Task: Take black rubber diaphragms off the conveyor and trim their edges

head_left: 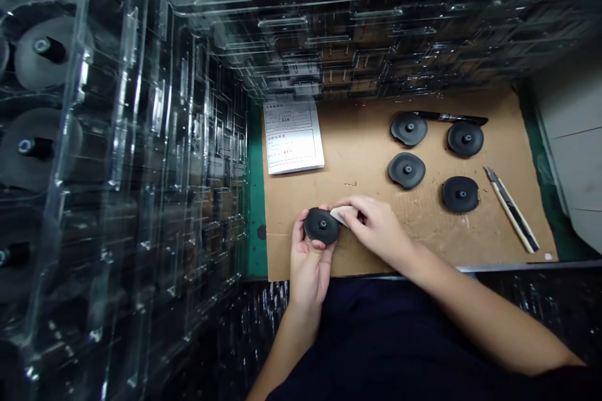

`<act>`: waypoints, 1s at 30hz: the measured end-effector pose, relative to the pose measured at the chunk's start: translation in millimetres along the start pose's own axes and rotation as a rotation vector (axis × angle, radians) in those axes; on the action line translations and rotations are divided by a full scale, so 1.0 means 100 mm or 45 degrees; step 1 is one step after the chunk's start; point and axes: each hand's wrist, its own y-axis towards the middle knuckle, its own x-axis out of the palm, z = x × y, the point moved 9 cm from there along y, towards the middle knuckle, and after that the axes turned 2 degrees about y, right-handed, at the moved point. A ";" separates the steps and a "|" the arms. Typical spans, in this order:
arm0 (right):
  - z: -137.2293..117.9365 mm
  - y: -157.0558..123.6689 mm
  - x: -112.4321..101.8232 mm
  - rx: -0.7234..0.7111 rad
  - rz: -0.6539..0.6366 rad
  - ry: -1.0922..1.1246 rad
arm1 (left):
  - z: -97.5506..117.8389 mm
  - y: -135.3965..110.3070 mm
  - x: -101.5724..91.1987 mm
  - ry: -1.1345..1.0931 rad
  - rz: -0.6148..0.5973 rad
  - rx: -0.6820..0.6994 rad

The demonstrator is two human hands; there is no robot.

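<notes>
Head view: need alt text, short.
A person's left hand holds a black round part while the right hand presses a pale pad to its edge. Four more black discs, a utility knife and a printed sheet lie on cardboard, beside clear plastic trays.

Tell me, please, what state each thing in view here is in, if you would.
left hand: holding the black disc
black disc: held, centre hub facing up
right hand: pinching a pale folded pad against the disc's edge
pale folded pad: touching the disc
four other black discs: lying on the cardboard sheet
utility knife: blade out, lying on the cardboard
printed paper sheet: lying flat
</notes>
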 end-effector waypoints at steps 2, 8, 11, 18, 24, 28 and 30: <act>-0.02 -0.03 0.01 -0.030 -0.002 -0.004 | -0.01 0.00 -0.01 0.001 0.002 -0.008; 0.08 0.11 -0.19 -0.031 0.099 -0.034 | -0.02 0.02 0.04 0.063 -0.068 -0.073; -0.11 0.05 -0.33 -0.091 0.196 -0.029 | -0.05 -0.05 0.10 0.106 -0.112 -0.175; -0.62 -0.28 -0.27 -0.221 0.010 0.016 | -0.06 -0.35 0.37 0.126 -0.185 -0.279; -0.82 -0.65 -0.47 -0.472 0.161 -0.075 | 0.06 -0.53 0.55 0.167 -0.256 -0.232; -0.65 -0.81 -0.60 -0.260 0.160 -0.174 | 0.08 -0.64 0.54 0.143 -0.221 -0.229; -0.73 -0.78 -0.71 -0.332 0.253 -0.301 | 0.02 -0.70 0.55 0.124 -0.173 -0.291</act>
